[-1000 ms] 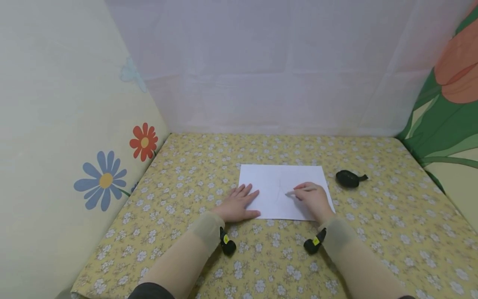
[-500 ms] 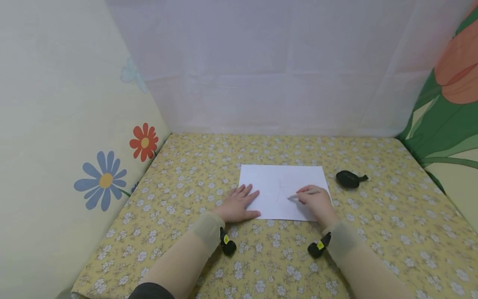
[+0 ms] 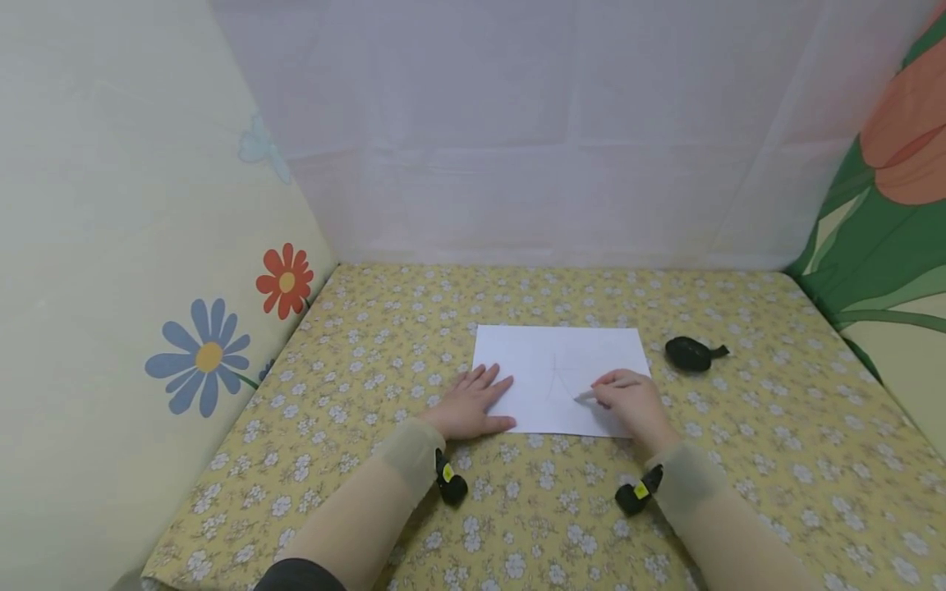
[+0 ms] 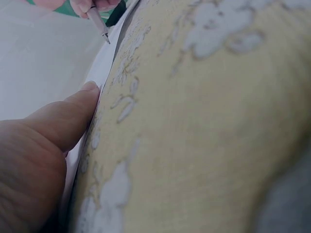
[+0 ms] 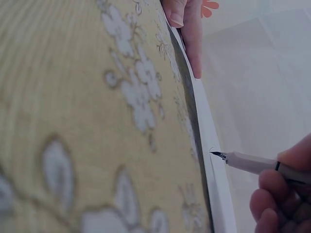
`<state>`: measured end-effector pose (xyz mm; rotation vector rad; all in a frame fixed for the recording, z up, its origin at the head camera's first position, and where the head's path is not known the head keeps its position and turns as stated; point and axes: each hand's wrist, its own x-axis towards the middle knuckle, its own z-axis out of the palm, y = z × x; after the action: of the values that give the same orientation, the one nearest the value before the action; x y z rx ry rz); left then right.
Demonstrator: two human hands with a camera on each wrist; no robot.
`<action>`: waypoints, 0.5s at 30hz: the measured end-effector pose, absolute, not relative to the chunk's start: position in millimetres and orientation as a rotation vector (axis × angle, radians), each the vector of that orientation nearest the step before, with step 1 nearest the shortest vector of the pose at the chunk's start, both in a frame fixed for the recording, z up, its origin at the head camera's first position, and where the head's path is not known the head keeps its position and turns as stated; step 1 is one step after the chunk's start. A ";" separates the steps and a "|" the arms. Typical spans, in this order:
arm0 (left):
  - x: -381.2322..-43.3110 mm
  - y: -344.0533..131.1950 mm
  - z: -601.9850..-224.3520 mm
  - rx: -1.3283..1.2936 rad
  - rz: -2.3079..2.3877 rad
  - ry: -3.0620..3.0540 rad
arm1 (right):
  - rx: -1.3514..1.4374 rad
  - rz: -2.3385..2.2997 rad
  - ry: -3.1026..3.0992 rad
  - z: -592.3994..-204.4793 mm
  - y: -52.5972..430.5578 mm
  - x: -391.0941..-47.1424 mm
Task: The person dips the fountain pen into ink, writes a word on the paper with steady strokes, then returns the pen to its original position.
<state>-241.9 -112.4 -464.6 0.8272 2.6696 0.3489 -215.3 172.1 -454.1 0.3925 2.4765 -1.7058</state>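
A white sheet of paper (image 3: 517, 345) lies on the flowered tablecloth. My left hand (image 3: 470, 408) rests flat on its left side, fingers spread, with the thumb (image 4: 80, 104) along the near edge. My right hand (image 3: 631, 400) pinches a pale fountain pen (image 5: 252, 162) between thumb and fingers over the right half of the sheet. In the right wrist view the dark nib (image 5: 218, 154) is right at the paper. Thin faint lines (image 3: 554, 369) mark the middle of the sheet: an upright one and two strokes slanting down and apart from it.
A small black rounded object with a short tab (image 3: 689, 354) sits right of the paper. The yellow flowered tablecloth (image 3: 399, 328) spreads all round. A pale sheet (image 3: 473, 164) hangs behind the table, with flower-painted walls (image 3: 207, 205) at the sides.
My right hand has moved a little to the right and toward me with the fountain pen, and the right slanting line has grown longer. The left hand and paper have stayed put.
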 end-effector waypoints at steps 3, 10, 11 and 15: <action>-241.8 -112.3 -463.7 0.829 0.347 2.671 | 0.372 -1.680 2.508 -453.6 173.0 -213.9; -241.0 -111.7 -462.4 0.828 0.337 2.673 | 0.334 -1.670 2.540 -453.8 174.8 -212.4; -241.2 -111.7 -462.8 0.827 0.338 2.672 | 0.330 -1.668 2.539 -454.0 175.1 -212.3; -242.9 -112.3 -465.6 0.819 0.352 2.665 | 0.317 -1.670 2.529 -454.0 176.1 -212.2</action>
<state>-242.9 -112.3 -465.6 0.8187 2.6653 0.3517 -212.2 176.1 -454.0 0.3173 2.5294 -1.6704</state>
